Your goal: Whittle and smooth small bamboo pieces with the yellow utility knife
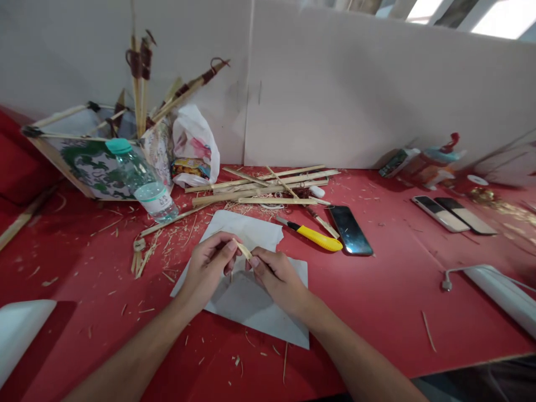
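Note:
A short pale strip of bamboo or wood is pinched between my two hands, above a sheet of white paper. My left hand grips its upper left end between thumb and fingers. At its lower right end, my right hand is closed in a pinch as well. Just beyond the right hand lies a yellow-handled knife, its tip pointing left. Fingers hide both ends of the strip.
Long split strips lie behind the paper among shavings. A phone rests right of the knife. A plastic bottle leans by a patterned box at left. Two more phones and a white device are at right.

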Motion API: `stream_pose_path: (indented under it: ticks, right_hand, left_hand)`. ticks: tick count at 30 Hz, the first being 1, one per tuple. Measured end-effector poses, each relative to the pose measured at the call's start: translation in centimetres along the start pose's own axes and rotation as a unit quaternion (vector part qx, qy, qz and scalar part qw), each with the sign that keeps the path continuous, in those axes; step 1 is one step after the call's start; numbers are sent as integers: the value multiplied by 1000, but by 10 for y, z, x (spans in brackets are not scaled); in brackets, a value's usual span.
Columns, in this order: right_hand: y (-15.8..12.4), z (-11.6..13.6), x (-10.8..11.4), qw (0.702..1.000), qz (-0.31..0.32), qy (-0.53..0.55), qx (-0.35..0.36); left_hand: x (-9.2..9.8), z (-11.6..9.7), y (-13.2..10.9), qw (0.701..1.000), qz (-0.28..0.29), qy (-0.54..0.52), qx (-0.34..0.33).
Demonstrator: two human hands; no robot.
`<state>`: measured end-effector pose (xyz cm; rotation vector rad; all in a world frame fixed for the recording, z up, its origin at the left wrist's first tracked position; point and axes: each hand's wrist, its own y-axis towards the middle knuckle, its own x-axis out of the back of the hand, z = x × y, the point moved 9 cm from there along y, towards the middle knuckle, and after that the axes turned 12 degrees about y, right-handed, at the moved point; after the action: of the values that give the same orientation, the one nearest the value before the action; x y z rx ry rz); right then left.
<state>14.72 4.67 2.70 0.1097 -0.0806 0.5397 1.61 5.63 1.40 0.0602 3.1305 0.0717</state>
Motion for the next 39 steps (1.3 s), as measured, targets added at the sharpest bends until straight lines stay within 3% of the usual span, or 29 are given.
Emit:
stream_pose_path:
  ticks: [10, 13, 17, 21, 27, 30, 35, 39]
  right_hand:
    - [1, 0, 0, 1000, -7, 16, -5]
    - [1, -1, -2, 995, 7, 100, -13]
    - [0, -12, -8, 962, 43, 252, -92]
    - [1, -22, 1, 955, -1, 270, -119]
    - [2, -18, 11, 989, -28, 114, -85]
    - [1, -10, 15, 998, -49, -25, -38]
    - [-2, -3, 13, 963, -50, -265, -15]
    - [-4, -1, 10, 917, -43, -394, -39]
  left_hand:
    - [3, 1, 4, 998, -7, -61, 6]
    - [5, -1, 5, 998, -6, -70, 5]
    - [11, -5, 8, 998, -18, -65, -1]
    - [13, -8, 10, 999, -19, -35, -2]
    - [18, -5, 14, 999, -29, 29, 1]
    - [22, -2, 18, 992, -40, 115, -13]
    - [28, -5, 22, 950, -46, 301, -63]
    - [25, -13, 21, 880, -37, 456, -127]
